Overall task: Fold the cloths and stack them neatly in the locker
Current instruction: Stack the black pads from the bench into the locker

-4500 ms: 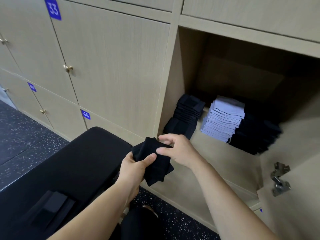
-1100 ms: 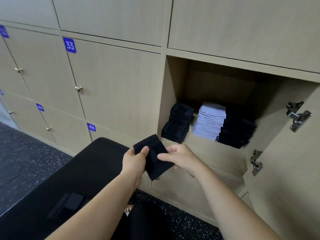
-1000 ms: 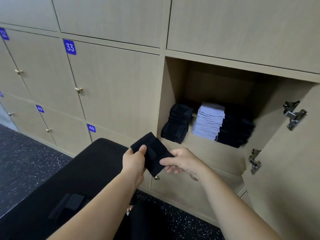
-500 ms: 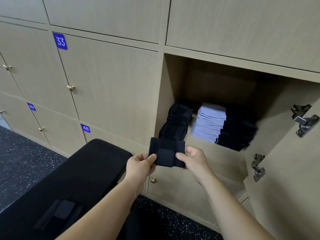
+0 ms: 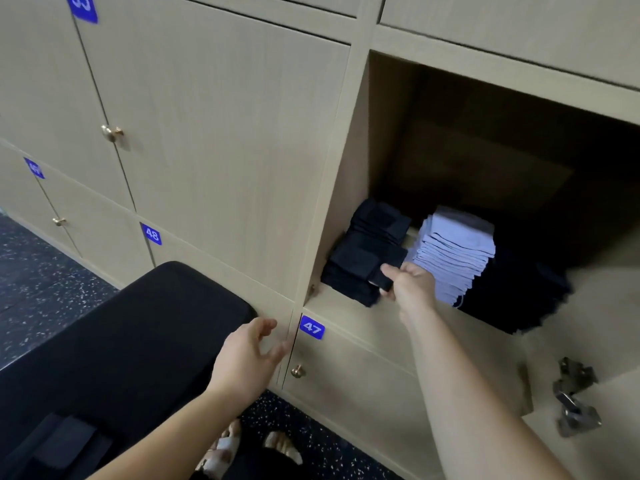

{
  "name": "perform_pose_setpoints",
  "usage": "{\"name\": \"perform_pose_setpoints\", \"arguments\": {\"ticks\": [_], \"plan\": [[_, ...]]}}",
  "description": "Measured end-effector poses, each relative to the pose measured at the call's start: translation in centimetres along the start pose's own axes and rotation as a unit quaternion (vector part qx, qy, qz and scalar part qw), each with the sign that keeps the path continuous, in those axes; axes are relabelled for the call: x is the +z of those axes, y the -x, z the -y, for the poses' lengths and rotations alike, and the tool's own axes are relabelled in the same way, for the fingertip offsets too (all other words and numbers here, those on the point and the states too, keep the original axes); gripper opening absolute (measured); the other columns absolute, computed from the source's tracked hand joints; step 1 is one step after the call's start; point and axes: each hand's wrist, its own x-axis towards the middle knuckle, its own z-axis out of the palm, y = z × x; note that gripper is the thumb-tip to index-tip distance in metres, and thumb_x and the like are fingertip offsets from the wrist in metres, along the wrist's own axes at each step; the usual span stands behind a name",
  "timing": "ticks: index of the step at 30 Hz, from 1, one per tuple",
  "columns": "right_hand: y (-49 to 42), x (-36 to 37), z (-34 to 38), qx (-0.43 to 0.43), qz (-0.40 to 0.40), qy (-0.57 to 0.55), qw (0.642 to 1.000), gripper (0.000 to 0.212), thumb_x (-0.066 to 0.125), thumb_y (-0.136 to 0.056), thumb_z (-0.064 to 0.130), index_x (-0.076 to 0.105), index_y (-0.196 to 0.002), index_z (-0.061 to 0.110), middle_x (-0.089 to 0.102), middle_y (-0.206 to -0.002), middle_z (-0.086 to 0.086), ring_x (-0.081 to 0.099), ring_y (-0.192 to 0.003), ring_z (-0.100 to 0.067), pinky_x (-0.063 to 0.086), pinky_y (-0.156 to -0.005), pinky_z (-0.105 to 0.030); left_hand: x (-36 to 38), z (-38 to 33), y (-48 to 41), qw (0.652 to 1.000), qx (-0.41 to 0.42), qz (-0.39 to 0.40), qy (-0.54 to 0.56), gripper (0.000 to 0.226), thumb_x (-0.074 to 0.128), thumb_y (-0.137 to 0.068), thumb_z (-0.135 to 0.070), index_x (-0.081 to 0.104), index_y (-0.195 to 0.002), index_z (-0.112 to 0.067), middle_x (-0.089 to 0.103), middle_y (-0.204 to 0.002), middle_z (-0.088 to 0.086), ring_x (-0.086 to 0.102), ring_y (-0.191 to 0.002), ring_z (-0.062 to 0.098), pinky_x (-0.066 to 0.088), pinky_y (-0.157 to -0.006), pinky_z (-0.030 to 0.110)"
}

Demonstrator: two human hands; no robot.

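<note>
Just right of the frame's centre, at the front left of the open locker, the folded black cloth lies on top of a low stack of black cloths. Its right end sits inside the right hand: the thumb presses down on its upper face and the other fingers curl beneath its edge, so the hand pinches the cloth from the right. How much of its weight already rests on the stack I cannot tell.

Behind that stack stands a taller pile of black cloths. Just beside the hand, to the right, is a pile of pale lilac cloths, and further right a broad dark pile in shadow.

Lower and left of centre, the left hand hovers with fingers spread and relaxed, holding nothing, in front of the closed doors near the blue label 47 and a small brass knob. A black padded bench fills the lower left. At lower right a metal hinge sits on the open door.
</note>
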Motion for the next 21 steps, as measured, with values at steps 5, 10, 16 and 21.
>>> {"name": "perform_pose_setpoints", "arguments": {"ticks": [5, 10, 16, 21], "plan": [[-3.1, 1.6, -1.4, 0.025, -0.015, 0.003, 1.0, 0.021, 0.065, -0.088, 0.002, 0.052, -0.073, 0.01, 0.059, -0.083, -0.006, 0.055, -0.067, -0.015, 0.046, -0.041, -0.015, 0.9, 1.3, -1.5, 0.999, 0.005, 0.001, -0.046, 0.046, 0.067, -0.089, -0.035, 0.053, -0.133, -0.026, 0.057, -0.126, -0.01, 0.05, -0.12, 0.009, 0.041, -0.103, 0.03], [-4.5, 1.5, -3.1, 0.012, -0.018, 0.071, 0.997, 0.01, 0.063, -0.09, 0.005, 0.06, -0.082, 0.01, 0.067, -0.084, -0.005, 0.065, -0.065, -0.018, 0.046, -0.042, -0.017, 1.8, 1.9, -2.5, 0.998, 0.016, 0.007, -0.061, 0.046, 0.066, -0.09, -0.033, 0.053, -0.133, -0.026, 0.056, -0.126, -0.011, 0.049, -0.121, 0.008, 0.04, -0.102, 0.026], [-5.0, 1.7, -4.3, -0.034, -0.062, 0.25, 0.966, 0.029, 0.068, -0.084, 0.024, 0.064, -0.109, 0.009, 0.072, -0.091, -0.006, 0.069, -0.078, -0.025, 0.056, -0.072, -0.037, 2.7, 2.1, -2.9, 0.998, 0.018, 0.009, -0.054, 0.044, 0.068, -0.089, -0.031, 0.055, -0.131, -0.025, 0.058, -0.125, -0.01, 0.052, -0.117, 0.007, 0.04, -0.098, 0.022], [-3.8, 1.7, -4.0, -0.09, -0.099, 0.319, 0.938, 0.053, 0.065, -0.084, 0.024, 0.05, -0.135, 0.017, 0.06, -0.12, -0.005, 0.062, -0.1, -0.027, 0.048, -0.074, -0.032, 2.7, 1.9, -3.0, 0.998, 0.02, 0.007, -0.053, 0.043, 0.068, -0.089, -0.031, 0.056, -0.13, -0.025, 0.058, -0.123, -0.01, 0.052, -0.115, 0.006, 0.039, -0.097, 0.02]]}}
